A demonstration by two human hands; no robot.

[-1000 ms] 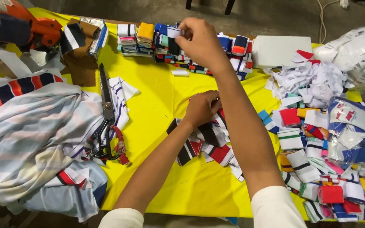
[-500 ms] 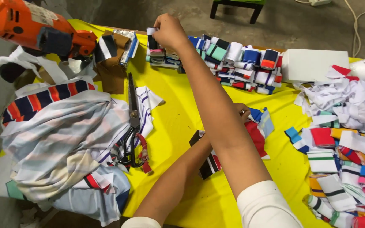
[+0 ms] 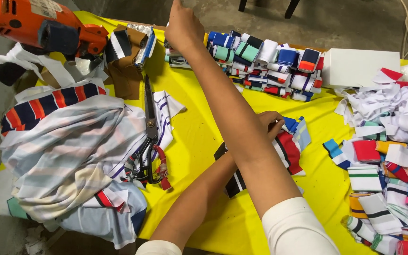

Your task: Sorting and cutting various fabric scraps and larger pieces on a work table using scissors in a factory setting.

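We reach our right hand [image 3: 183, 27] to the stacked folded strips [image 3: 265, 66], its fingers' grip unclear, while our left hand [image 3: 269, 123] pins striped pieces [image 3: 286, 148] flat on the yellow surface [image 3: 199, 137].

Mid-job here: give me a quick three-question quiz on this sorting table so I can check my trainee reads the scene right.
1. True or false: the right hand is stretched out to the far row of folded striped knit cuffs.
2. Multiple choice: where do the large black-handled scissors lie? A) on the white box B) on the striped fabric beside the heap of striped shirts C) in the left hand
3. Fill in: the left hand rests on a small pile of striped knit pieces on the ______ table cover.

Key: 1 true; 2 B; 3 yellow
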